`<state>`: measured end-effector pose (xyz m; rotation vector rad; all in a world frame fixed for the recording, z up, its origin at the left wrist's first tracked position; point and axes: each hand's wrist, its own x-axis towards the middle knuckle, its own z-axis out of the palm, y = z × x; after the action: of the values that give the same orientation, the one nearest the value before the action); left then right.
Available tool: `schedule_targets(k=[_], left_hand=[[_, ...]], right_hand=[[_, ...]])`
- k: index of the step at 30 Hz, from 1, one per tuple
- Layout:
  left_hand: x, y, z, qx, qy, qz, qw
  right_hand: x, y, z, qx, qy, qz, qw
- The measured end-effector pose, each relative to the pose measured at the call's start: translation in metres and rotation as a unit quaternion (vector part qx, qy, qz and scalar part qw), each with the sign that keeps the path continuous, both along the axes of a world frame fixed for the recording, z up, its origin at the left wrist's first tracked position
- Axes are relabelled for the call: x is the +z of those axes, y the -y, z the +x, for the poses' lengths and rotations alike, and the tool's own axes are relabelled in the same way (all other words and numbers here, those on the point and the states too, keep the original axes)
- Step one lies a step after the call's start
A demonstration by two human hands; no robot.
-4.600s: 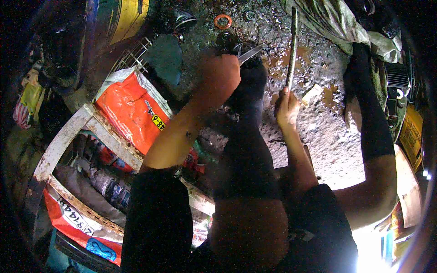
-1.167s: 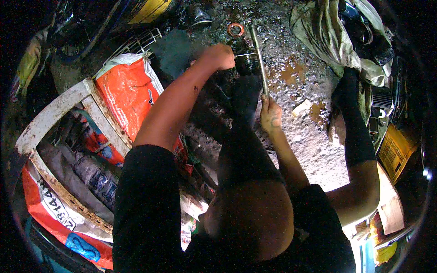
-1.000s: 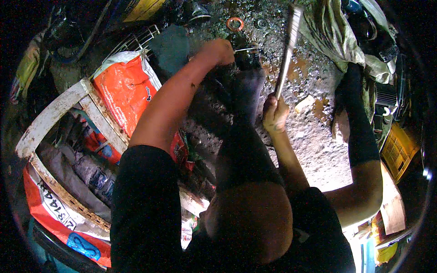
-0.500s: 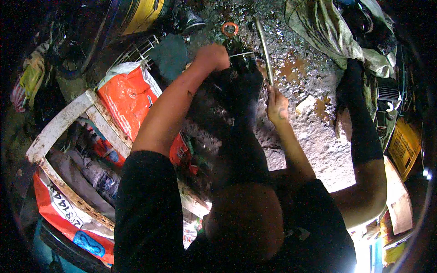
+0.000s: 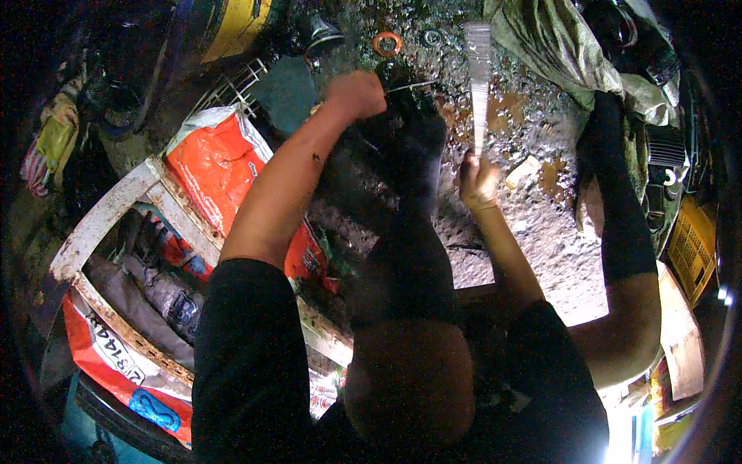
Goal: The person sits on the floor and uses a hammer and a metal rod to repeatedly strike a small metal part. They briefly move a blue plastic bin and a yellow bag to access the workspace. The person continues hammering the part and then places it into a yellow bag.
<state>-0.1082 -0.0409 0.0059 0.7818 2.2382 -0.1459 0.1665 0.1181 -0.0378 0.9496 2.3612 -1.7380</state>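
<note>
- Ground (image 5: 541, 224): grey, gritty, wet-looking floor with rusty brown patches, filling the frame from 12 to 3 o'clock.
- White, chipped wooden frame (image 5: 100, 220) at 9 o'clock, lying over orange-and-white printed plastic sacks (image 5: 212, 166) (one more sack shows at 7 o'clock).
- Crumpled olive-grey cloth (image 5: 553, 39) at 1 o'clock, well apart from both hands.
- Dark, blurred bulky object (image 5: 410, 139) just above centre, between the two hands; its kind cannot be told.
- Left hand (image 5: 357, 94) at 12 o'clock: clenched in a fist on the top of the dark object, beside a thin pale metal rod (image 5: 411, 85) that points toward 3 o'clock (whether the fingers actually grip that rod cannot be told).
- Right hand (image 5: 478, 179) at 1 o'clock: fingers closed around the lower end of a long, flat silvery metal bar (image 5: 478, 73), which stands upright toward 12 o'clock, blurred, just right of the dark object.
- Small orange ring (image 5: 386, 42) on the ground at 12 o'clock, just above the left hand, apart from it.
</note>
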Motion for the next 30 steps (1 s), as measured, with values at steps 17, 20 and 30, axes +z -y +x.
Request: schedule_targets(k=[17,20,30], left_hand=[[0.007,-0.002,0.000,0.035,0.061,-0.047,0.996],[-0.007,0.012,-0.001,0.049,0.072,-0.066,0.994],[-0.016,0.014,-0.005,0.023,0.053,-0.057,0.997]], right_hand=[[0.018,-0.023,-0.062,0.054,0.088,0.042,0.994],[0.031,-0.018,-0.056,0.061,-0.096,-0.012,0.993],[0.024,-0.025,-0.058,-0.051,-0.087,-0.033,0.994]])
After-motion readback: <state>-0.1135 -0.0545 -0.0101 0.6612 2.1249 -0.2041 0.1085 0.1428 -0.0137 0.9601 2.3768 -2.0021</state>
